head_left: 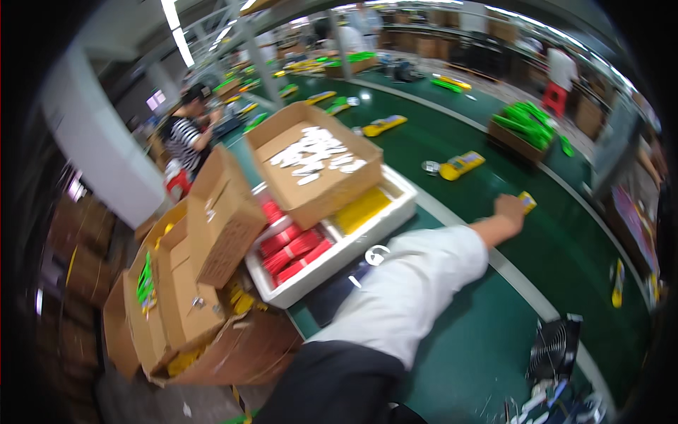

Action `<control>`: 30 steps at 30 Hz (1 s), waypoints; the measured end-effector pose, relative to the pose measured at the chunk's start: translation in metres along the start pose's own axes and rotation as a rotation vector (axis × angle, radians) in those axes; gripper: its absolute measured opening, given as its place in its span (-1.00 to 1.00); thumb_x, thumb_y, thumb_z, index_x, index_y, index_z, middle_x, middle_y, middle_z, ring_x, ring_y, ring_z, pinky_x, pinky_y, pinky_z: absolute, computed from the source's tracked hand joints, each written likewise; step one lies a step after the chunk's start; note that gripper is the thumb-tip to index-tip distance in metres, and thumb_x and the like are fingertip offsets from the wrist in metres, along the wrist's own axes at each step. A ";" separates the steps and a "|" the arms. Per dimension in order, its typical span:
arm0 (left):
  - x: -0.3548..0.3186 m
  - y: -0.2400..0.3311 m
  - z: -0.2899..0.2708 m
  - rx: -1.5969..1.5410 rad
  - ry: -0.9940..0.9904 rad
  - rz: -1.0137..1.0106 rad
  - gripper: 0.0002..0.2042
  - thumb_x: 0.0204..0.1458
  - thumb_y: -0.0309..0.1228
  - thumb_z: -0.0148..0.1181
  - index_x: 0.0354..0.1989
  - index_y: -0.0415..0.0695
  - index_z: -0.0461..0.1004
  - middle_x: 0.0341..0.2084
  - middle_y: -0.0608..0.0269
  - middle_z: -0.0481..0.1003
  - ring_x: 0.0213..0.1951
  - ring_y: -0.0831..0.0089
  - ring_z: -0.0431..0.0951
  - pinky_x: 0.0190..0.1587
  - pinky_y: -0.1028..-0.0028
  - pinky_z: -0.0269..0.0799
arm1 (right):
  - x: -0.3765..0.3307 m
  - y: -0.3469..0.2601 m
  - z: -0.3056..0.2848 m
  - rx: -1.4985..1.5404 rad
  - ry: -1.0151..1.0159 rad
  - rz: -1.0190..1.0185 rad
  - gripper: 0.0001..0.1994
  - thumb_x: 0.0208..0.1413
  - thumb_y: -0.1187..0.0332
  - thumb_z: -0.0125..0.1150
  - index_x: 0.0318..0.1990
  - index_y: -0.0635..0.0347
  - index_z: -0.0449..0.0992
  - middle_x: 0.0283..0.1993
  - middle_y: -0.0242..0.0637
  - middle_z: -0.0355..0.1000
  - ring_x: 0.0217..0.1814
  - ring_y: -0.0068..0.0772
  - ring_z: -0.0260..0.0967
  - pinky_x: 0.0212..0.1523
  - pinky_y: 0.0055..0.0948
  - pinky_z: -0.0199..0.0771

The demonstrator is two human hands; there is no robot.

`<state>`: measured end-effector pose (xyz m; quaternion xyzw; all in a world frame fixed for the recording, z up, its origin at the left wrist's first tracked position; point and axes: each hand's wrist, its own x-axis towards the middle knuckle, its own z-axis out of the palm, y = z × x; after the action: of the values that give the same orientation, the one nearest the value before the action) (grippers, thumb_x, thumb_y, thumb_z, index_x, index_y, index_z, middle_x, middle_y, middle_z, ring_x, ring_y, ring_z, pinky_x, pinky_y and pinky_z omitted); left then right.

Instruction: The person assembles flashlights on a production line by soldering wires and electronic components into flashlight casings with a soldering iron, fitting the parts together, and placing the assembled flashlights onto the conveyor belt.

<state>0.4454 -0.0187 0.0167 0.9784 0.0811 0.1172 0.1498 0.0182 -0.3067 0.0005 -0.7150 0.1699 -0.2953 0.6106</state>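
Note:
My left arm, in a dark upper sleeve and a white lower sleeve, stretches from the lower edge across to the right, over the green conveyor belt (544,261). At its end my left hand (507,215) is closed around a yellow handle-shaped piece (527,202), whose end sticks out past the fingers. The rest of that piece is hidden by the hand. Just beyond lies a yellow piece (462,165) with a round silvery end, flat on the belt. Another yellow piece (385,126) lies farther off. My right hand is out of sight.
A white foam box (286,293) holds red bundles (295,249) and yellow parts; a cardboard tray (318,201) of white pieces sits on it. Open cartons (226,360) stand left. A black fan-like part (554,350) lies lower right. Across stands a box of green parts (522,124). A person (185,131) works at far left.

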 end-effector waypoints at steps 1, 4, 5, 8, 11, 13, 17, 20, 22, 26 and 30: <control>0.012 0.001 0.012 -0.035 0.017 -0.040 -0.79 -0.20 -0.33 0.23 -0.36 -0.12 0.53 -0.32 0.13 0.51 -0.19 0.21 0.49 -0.19 0.39 0.44 | 0.002 0.000 -0.001 -0.018 -0.004 -0.027 -0.67 -0.01 0.28 0.20 -0.24 0.38 0.31 -0.55 -0.21 0.31 -0.61 -0.41 0.21 -0.63 -0.45 0.25; 0.025 -0.010 0.027 0.002 0.068 -0.072 -0.77 -0.23 -0.31 0.27 -0.37 -0.11 0.53 -0.32 0.17 0.50 -0.18 0.27 0.47 -0.20 0.43 0.44 | 0.011 -0.001 0.002 -0.099 0.024 -0.100 -0.69 -0.02 0.28 0.18 -0.31 0.35 0.26 -0.62 -0.22 0.25 -0.68 -0.43 0.16 -0.70 -0.47 0.19; 0.029 -0.030 0.030 -0.027 0.063 -0.091 -0.68 -0.25 -0.28 0.31 -0.30 -0.15 0.49 -0.28 0.17 0.48 -0.16 0.27 0.46 -0.18 0.44 0.42 | 0.012 -0.002 0.004 -0.117 0.019 -0.122 -0.69 -0.02 0.28 0.18 -0.33 0.34 0.25 -0.64 -0.22 0.23 -0.70 -0.43 0.14 -0.72 -0.47 0.17; -0.001 0.001 -0.031 -0.073 -0.047 0.071 -0.41 -0.31 -0.08 0.38 -0.15 -0.24 0.39 -0.20 0.10 0.41 -0.11 0.29 0.41 -0.14 0.41 0.40 | 0.024 -0.015 0.011 -0.216 0.046 -0.135 -0.72 -0.03 0.32 0.15 -0.39 0.33 0.21 -0.67 -0.27 0.19 -0.73 -0.48 0.12 -0.76 -0.53 0.13; -0.065 -0.048 -0.078 -0.011 -0.064 0.151 -0.56 -0.27 -0.07 0.26 -0.38 -0.25 0.51 -0.23 0.00 0.40 -0.11 0.18 0.38 -0.15 0.31 0.37 | 0.033 0.009 0.034 -0.045 -0.013 -0.206 -0.74 -0.03 0.34 0.15 -0.38 0.33 0.22 -0.67 -0.27 0.21 -0.73 -0.49 0.12 -0.75 -0.54 0.14; -0.135 -0.060 -0.134 -0.134 -0.030 0.276 -0.60 -0.25 -0.13 0.24 -0.41 -0.28 0.50 -0.33 -0.05 0.41 -0.22 0.09 0.41 -0.21 0.23 0.38 | 0.034 0.012 0.044 -0.022 -0.101 -0.208 -0.74 -0.03 0.34 0.16 -0.38 0.34 0.23 -0.66 -0.27 0.22 -0.73 -0.49 0.13 -0.74 -0.54 0.14; -0.294 -0.107 -0.246 -0.258 0.186 0.489 -0.67 -0.08 -0.19 0.15 -0.27 -0.20 0.39 -0.41 0.11 0.39 -0.28 0.19 0.43 -0.21 0.26 0.36 | 0.031 0.012 0.058 0.011 -0.197 -0.237 -0.74 -0.03 0.34 0.16 -0.38 0.35 0.25 -0.65 -0.26 0.23 -0.71 -0.48 0.14 -0.73 -0.53 0.16; -0.391 -0.184 -0.317 -0.314 0.484 0.282 -0.70 -0.16 -0.40 0.24 -0.20 -0.17 0.45 -0.32 0.14 0.48 -0.31 0.24 0.48 -0.25 0.37 0.41 | 0.017 0.010 0.077 0.020 -0.243 -0.252 -0.73 -0.03 0.33 0.17 -0.38 0.35 0.26 -0.64 -0.26 0.24 -0.70 -0.48 0.14 -0.72 -0.52 0.16; -0.463 -0.282 -0.348 -0.027 0.732 -0.064 -0.76 -0.14 -0.49 0.17 -0.23 -0.16 0.47 -0.34 0.18 0.49 -0.32 0.38 0.49 -0.25 0.44 0.41 | 0.001 0.006 0.084 0.011 -0.274 -0.261 -0.73 -0.03 0.33 0.17 -0.38 0.35 0.26 -0.64 -0.26 0.24 -0.70 -0.47 0.15 -0.71 -0.52 0.17; -0.666 -0.456 -0.411 0.621 0.460 -0.735 -0.55 -0.22 -0.52 0.12 -0.03 -0.13 0.31 -0.12 0.10 0.38 -0.05 0.19 0.34 0.00 0.29 0.27 | -0.034 0.001 0.103 0.008 -0.376 -0.234 -0.73 -0.02 0.32 0.18 -0.37 0.36 0.28 -0.63 -0.25 0.25 -0.69 -0.47 0.16 -0.70 -0.51 0.18; -0.727 -0.514 -0.400 0.585 -0.065 -1.108 -0.34 -0.34 -0.44 0.22 0.09 -0.05 0.20 0.03 0.04 0.23 0.11 0.10 0.16 0.07 0.20 0.18 | -0.062 -0.011 0.122 -0.023 -0.406 -0.258 -0.73 -0.02 0.32 0.18 -0.37 0.37 0.29 -0.62 -0.25 0.27 -0.67 -0.46 0.17 -0.68 -0.50 0.20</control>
<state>-0.4172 0.4340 0.0782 0.7946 0.6004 -0.0348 -0.0835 0.0462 -0.1723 -0.0124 -0.7825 -0.0459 -0.2192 0.5810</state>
